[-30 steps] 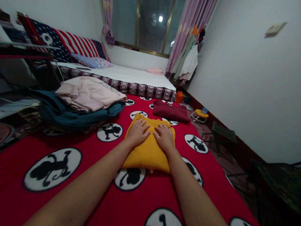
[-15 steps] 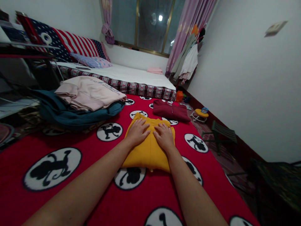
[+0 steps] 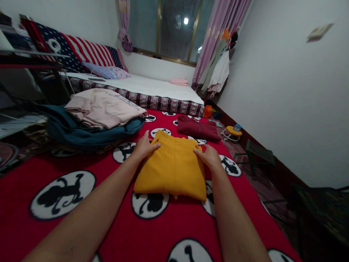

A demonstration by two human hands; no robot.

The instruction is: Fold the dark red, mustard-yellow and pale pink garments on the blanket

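Observation:
A folded yellow garment (image 3: 173, 169) lies on the red blanket (image 3: 114, 222) in front of me; a seam runs down its middle. My left hand (image 3: 144, 147) holds its far left edge, thumb on top and the other fingers at the side. At the far right edge, my right hand (image 3: 209, 156) grips likewise, thumb over the cloth, with fingers partly hidden. Just beyond the right hand rests a folded maroon garment (image 3: 198, 128). To the left, a pale pink garment (image 3: 105, 107) is heaped on a teal one (image 3: 81, 135).
Behind the blanket stands a bed with a white sheet (image 3: 147, 83), a patterned pillow (image 3: 107, 71) and a folded pink cloth (image 3: 179, 82). On the right floor are a yellow-topped stool (image 3: 233, 131) and a dark folding stool (image 3: 259, 153). Clothes (image 3: 218, 71) hang by the curtain.
Both hands have slid outward from lying flat on top of the yellow garment to its left and right edges. The garment's near part has spread wider.

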